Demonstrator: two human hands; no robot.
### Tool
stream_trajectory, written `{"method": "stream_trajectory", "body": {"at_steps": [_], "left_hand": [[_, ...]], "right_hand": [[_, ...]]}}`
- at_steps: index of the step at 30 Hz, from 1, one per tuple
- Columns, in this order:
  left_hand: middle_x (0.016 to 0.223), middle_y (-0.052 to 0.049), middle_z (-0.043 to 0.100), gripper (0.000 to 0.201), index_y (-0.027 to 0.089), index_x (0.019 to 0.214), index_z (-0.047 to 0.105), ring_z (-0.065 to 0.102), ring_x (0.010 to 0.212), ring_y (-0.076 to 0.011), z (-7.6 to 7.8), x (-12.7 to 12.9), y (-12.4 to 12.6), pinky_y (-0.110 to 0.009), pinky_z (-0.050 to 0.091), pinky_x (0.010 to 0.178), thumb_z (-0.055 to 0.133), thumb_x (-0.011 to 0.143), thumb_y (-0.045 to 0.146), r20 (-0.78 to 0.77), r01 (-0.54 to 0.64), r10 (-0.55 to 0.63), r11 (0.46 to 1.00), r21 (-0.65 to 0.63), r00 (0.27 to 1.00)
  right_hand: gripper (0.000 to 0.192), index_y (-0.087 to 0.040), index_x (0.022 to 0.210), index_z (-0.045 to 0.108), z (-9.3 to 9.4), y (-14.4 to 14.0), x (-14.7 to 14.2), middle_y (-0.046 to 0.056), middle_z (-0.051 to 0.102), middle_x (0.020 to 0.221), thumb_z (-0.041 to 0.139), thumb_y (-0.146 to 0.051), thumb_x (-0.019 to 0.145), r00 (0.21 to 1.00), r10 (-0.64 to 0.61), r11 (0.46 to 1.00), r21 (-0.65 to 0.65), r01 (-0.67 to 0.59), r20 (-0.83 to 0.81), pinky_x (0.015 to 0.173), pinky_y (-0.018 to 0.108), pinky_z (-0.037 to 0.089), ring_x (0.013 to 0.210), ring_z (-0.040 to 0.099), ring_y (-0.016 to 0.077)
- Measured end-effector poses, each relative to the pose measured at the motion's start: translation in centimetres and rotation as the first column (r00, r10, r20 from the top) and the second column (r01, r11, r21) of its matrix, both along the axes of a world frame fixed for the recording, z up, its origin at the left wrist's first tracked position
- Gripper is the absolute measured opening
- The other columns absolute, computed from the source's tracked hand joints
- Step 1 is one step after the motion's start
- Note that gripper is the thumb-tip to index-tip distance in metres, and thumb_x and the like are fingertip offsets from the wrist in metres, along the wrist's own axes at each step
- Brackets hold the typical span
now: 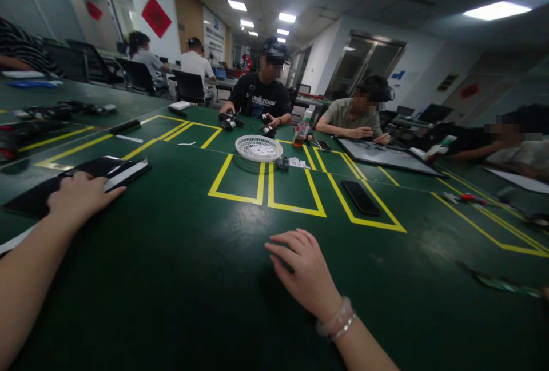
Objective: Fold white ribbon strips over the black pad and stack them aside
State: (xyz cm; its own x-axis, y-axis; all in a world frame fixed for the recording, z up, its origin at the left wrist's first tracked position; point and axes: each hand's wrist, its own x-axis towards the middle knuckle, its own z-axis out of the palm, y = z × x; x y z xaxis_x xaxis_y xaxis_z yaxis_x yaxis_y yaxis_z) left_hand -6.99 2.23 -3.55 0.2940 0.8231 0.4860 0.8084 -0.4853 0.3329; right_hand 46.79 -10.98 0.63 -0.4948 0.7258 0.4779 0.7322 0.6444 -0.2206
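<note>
My left hand [77, 198] lies on a flat black thing with a white strip [132, 170] at the left of the green table. Its thumb is stretched out to the right, and the fingers rest over the black surface, apparently without grasping it. Whether that thing is a folder or a pouch I cannot tell. In the middle foreground, my right hand [302, 271] hovers over or just touches the table with its fingers apart and nothing in them. A pale bangle and a silver one [338, 325] circle the right wrist.
A round white plastic basket [259, 149] stands mid-table near small grey parts [282, 163]. Yellow tape [295, 209] marks rectangles; a black phone [360, 197] lies in one. Across the table sit people, one holding black devices [231, 121], another beside a large flat panel [386, 155].
</note>
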Motion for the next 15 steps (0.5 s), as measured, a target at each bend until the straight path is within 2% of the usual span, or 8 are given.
{"method": "stream_trajectory", "body": {"at_steps": [2, 3, 6, 9, 12, 13, 15], "left_hand": [[0.071, -0.006, 0.061, 0.052, 0.009, 0.059, 0.058, 0.022, 0.133, -0.0485, -0.8, -0.1, 0.1, -0.057, 0.016, 0.092, 0.054, 0.078, 0.057, 0.034, -0.231, 0.229, 0.96, 0.156, 0.973], [0.075, -0.007, 0.061, 0.053, 0.009, 0.061, 0.06, 0.024, 0.132, -0.0488, -1.1, 0.0, 0.1, -0.057, 0.015, 0.092, 0.052, 0.076, 0.06, 0.045, -0.299, 0.296, 0.935, 0.191, 0.954], [0.082, -0.009, 0.061, 0.057, 0.009, 0.072, 0.066, 0.037, 0.126, -0.044, -1.3, 1.6, 0.4, -0.052, 0.021, 0.093, 0.044, 0.078, 0.061, 0.005, -0.286, 0.288, 0.949, 0.134, 0.958], [0.086, -0.011, 0.061, 0.059, 0.006, 0.097, 0.071, 0.056, 0.105, -0.0338, -0.7, 5.2, 0.6, -0.044, 0.036, 0.088, 0.045, 0.083, 0.057, -0.055, -0.196, 0.197, 0.98, 0.03, 0.979], [0.105, -0.011, 0.063, 0.053, 0.013, 0.123, 0.066, 0.061, 0.093, -0.027, 0.7, 10.8, -0.5, -0.035, 0.047, 0.08, 0.053, 0.09, 0.052, -0.111, -0.02, 0.008, 0.994, -0.108, 0.994], [0.112, -0.01, 0.062, 0.049, 0.017, 0.128, 0.063, 0.06, 0.097, -0.0263, 1.3, 13.0, -1.3, -0.033, 0.049, 0.081, 0.055, 0.092, 0.049, -0.115, 0.062, -0.081, 0.986, -0.156, 0.99], [0.123, -0.009, 0.057, 0.041, 0.021, 0.134, 0.058, 0.056, 0.11, -0.0262, 2.4, 17.1, -3.3, -0.034, 0.048, 0.091, 0.056, 0.095, 0.037, -0.077, 0.282, -0.313, 0.92, -0.273, 0.947]], "right_hand": [[0.026, -0.027, 0.111, 0.068, 0.0, -0.1, -0.1, 0.004, 0.07, 0.113, 0.059, -0.016, 0.09, 1.0, 0.007, 1.0, -0.004, -0.007, 0.0, 0.103, 0.05, 0.04, 0.106, 0.062, 0.0215], [0.026, -0.027, 0.111, 0.068, 0.0, -0.1, -0.1, 0.004, 0.07, 0.113, 0.059, -0.016, 0.09, 1.0, 0.01, 1.0, -0.006, -0.01, 0.0, 0.103, 0.05, 0.04, 0.106, 0.062, 0.0215], [0.027, -0.027, 0.112, 0.068, -0.2, -0.1, -0.1, 0.004, 0.07, 0.114, 0.059, -0.016, 0.09, 1.0, 0.016, 1.0, -0.025, -0.016, 0.005, 0.103, 0.05, 0.04, 0.107, 0.062, 0.0215], [0.027, -0.028, 0.113, 0.068, -0.3, 0.0, 0.0, 0.003, 0.07, 0.114, 0.059, -0.016, 0.09, 1.0, 0.026, 0.999, -0.042, -0.025, 0.017, 0.104, 0.05, 0.04, 0.107, 0.062, 0.0212], [0.028, -0.028, 0.114, 0.067, -0.2, -0.1, 0.0, 0.004, 0.069, 0.115, 0.059, -0.016, 0.09, 0.999, 0.039, 0.998, -0.043, -0.038, 0.031, 0.103, 0.049, 0.041, 0.108, 0.062, 0.0211], [0.028, -0.028, 0.113, 0.067, -0.2, -0.1, 0.0, 0.004, 0.069, 0.117, 0.06, -0.016, 0.089, 0.998, 0.043, 0.998, -0.044, -0.042, 0.035, 0.103, 0.049, 0.041, 0.109, 0.062, 0.0214], [0.025, -0.028, 0.11, 0.067, -0.2, -0.1, -0.1, 0.005, 0.067, 0.123, 0.063, -0.018, 0.088, 0.998, 0.053, 0.997, -0.057, -0.051, 0.045, 0.104, 0.049, 0.041, 0.114, 0.06, 0.0226]]}}
